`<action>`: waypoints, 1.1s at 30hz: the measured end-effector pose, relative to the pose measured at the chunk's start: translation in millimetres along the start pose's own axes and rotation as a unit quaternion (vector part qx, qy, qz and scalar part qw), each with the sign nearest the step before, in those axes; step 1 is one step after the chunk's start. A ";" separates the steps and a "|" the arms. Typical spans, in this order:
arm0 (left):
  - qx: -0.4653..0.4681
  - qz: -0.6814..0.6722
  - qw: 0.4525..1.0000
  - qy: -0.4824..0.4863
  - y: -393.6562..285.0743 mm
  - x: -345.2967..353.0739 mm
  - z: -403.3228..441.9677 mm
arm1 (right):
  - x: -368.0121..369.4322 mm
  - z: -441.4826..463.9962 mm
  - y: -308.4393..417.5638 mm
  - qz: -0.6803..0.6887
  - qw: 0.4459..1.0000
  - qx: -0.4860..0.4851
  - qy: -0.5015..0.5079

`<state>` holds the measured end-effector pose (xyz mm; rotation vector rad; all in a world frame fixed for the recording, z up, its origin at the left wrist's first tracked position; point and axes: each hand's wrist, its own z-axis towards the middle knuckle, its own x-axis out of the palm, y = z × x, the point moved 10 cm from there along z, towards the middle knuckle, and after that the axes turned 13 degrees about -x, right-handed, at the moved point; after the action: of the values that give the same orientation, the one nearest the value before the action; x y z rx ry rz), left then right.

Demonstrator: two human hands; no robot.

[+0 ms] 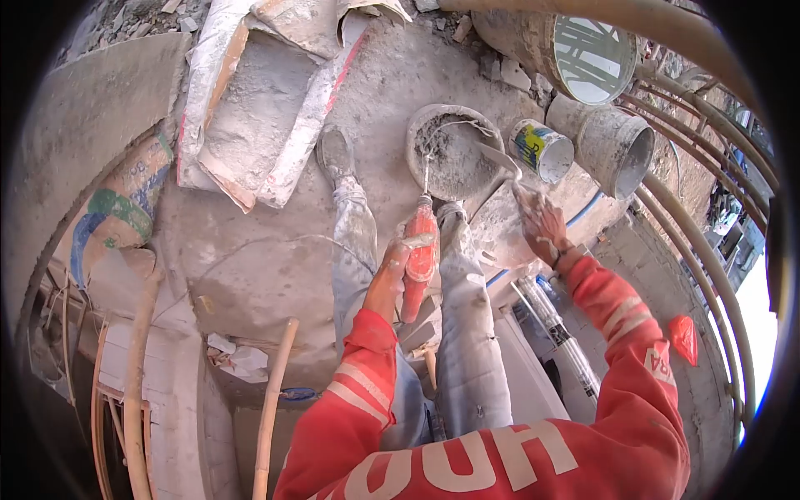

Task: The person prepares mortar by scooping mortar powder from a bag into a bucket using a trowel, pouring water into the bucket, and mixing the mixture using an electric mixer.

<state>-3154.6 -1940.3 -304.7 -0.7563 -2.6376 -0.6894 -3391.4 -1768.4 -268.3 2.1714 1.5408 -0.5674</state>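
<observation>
Left grip (398, 260) wrapped around red drill (422, 250), whose shaft (427, 177) enters the basin (412, 147) ahead; right grip (543, 223) closed on a trowel (499, 159) at the basin's rim. Shaft snagging trowel might wrench the drill.

The drill (422, 250) is cased in plastic, dulled by matt dust, and the trowel (498, 157) is formed of greyed metal. The basin (413, 143) is crusted with rough residue; the torn sack (293, 171) is made of creased paper, the sweatshirt (500, 467) of matt cloth, the pole (273, 408) of smooth wood.
</observation>
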 end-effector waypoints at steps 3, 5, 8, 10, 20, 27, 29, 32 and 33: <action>-0.003 0.004 1.000 -0.006 -1.8 11.5 -6.3 | 56.4 60.2 -20.7 -0.177 0.983 -0.050 -0.006; -0.008 0.006 1.000 -0.009 -0.9 19.5 -6.8 | 18.0 88.2 -22.8 -0.100 0.994 0.030 0.011; -0.014 0.012 1.000 -0.009 -1.9 31.2 -0.6 | 77.0 85.3 -18.8 -0.004 0.997 0.050 0.060; -0.015 0.018 1.000 -0.012 -4.6 37.2 2.2 | 130.1 86.3 5.4 0.063 0.995 0.073 0.031; -0.065 0.047 0.993 -0.085 -11.6 56.4 -0.1 | 165.4 164.1 126.1 0.414 0.904 0.099 -0.042; -0.064 0.169 0.976 -0.118 -59.1 92.5 -1.5 | 105.9 85.2 59.1 0.336 0.926 -0.061 -0.160; -0.101 0.195 0.971 -0.095 -73.9 107.8 -9.4 | 90.0 60.0 28.2 0.368 0.914 0.023 -0.168; -0.148 0.255 0.953 -0.072 -99.2 118.6 -12.5 | 95.5 75.8 66.3 0.343 0.917 -0.047 -0.195; -0.126 0.268 0.949 -0.109 -108.4 112.4 -8.5 | 104.9 91.7 88.3 0.321 0.909 -0.094 -0.249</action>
<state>-3305.4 -1979.2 -290.2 -1.6259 -2.3653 -0.8210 -3283.7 -1763.7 -393.3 2.0053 0.5415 -0.6408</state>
